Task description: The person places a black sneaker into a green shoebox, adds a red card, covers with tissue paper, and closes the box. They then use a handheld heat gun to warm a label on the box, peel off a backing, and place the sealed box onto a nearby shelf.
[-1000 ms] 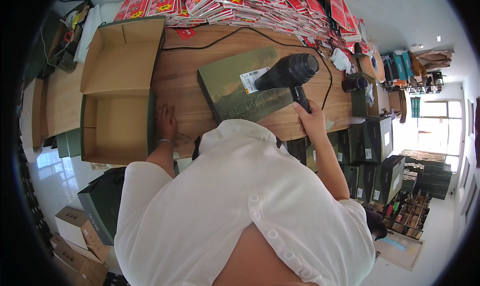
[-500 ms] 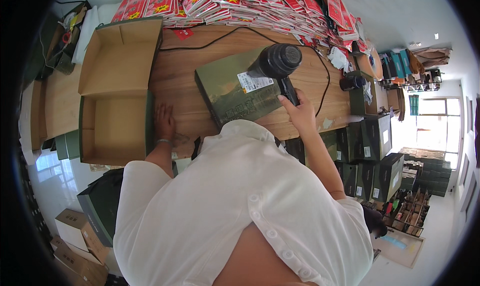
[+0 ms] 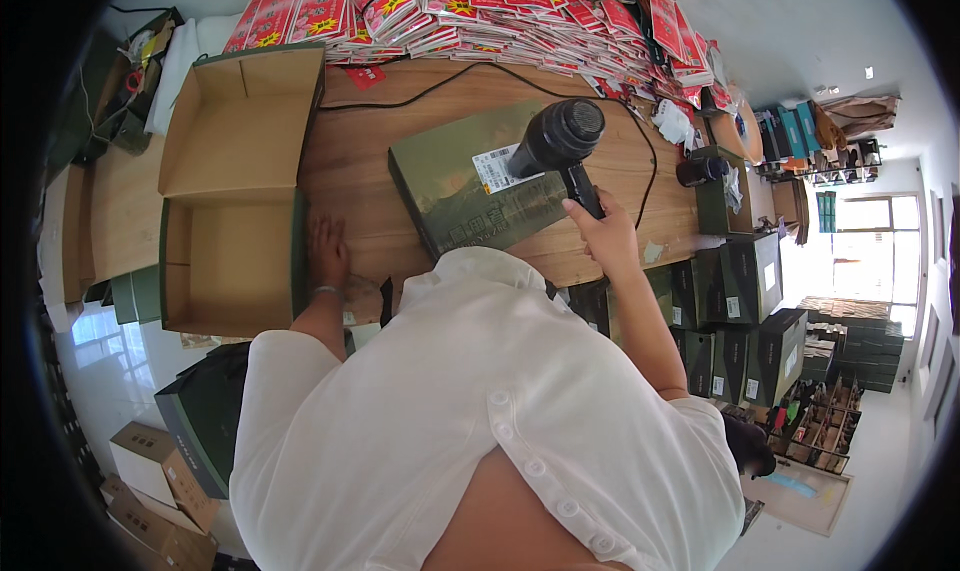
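Head view: right hand (image 3: 608,235) grasps black plastic hair dryer (image 3: 558,139), one o'clock, above flat olive-green cardboard box (image 3: 430,176), twelve o'clock. Over last second, dryer swung leftward; nozzle (image 3: 522,161) likely still aimed at white paper label (image 3: 489,174). Left hand (image 3: 327,248), nine o'clock, flat on brown wooden table (image 3: 352,151), grasping nothing.

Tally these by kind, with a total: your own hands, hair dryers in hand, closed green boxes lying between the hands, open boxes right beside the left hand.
Hands: 2, left hand and right hand
Hair dryer: 1
Closed green box: 1
Open box: 1
Total: 5
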Demonstrator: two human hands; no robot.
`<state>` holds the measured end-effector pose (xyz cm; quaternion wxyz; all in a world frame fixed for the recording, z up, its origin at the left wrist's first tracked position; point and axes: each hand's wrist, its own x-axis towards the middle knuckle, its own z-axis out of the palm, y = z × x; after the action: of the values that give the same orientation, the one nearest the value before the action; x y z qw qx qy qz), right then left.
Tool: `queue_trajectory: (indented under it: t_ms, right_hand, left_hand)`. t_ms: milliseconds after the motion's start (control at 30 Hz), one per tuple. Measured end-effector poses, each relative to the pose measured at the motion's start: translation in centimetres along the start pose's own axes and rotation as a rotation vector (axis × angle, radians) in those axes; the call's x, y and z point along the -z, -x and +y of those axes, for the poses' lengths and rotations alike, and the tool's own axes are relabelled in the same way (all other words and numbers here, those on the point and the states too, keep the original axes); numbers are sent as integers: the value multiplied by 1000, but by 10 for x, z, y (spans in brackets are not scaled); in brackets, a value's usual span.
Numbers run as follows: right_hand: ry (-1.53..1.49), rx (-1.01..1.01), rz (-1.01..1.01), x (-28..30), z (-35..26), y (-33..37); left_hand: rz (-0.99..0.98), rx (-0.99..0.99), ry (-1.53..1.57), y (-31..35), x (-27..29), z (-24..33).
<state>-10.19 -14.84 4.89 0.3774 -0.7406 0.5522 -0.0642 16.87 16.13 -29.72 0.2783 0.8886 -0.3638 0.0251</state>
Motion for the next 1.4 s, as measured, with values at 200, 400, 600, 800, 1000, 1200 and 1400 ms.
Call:
queue_trajectory:
  t_ms: [200, 400, 600, 800, 1000, 1200, 1400]
  right_hand:
    - [-10, 143, 102, -11, 16, -7]
    - [-49, -58, 13, 9, 6, 6]
    - [-21, -32, 61, 7, 7, 11]
    - [-69, -38, -3, 2, 8, 12]
    - [-86, 7, -10, -8, 3, 4]
    - [-113, 46, -3, -15, 3, -5]
    - [-104, 71, 50, -21, 7, -8]
  left_hand:
    - [-2, -10, -8, -1, 1, 1]
    - [-8, 2, 34, 1, 4, 2]
    - [-2, 4, 27, -1, 6, 5]
    - [0, 21, 44, -1, 8, 8]
    - [32, 10, 64, -1, 9, 9]
    - [46, -4, 54, -3, 6, 8]
    - [54, -22, 13, -1, -1, 3]
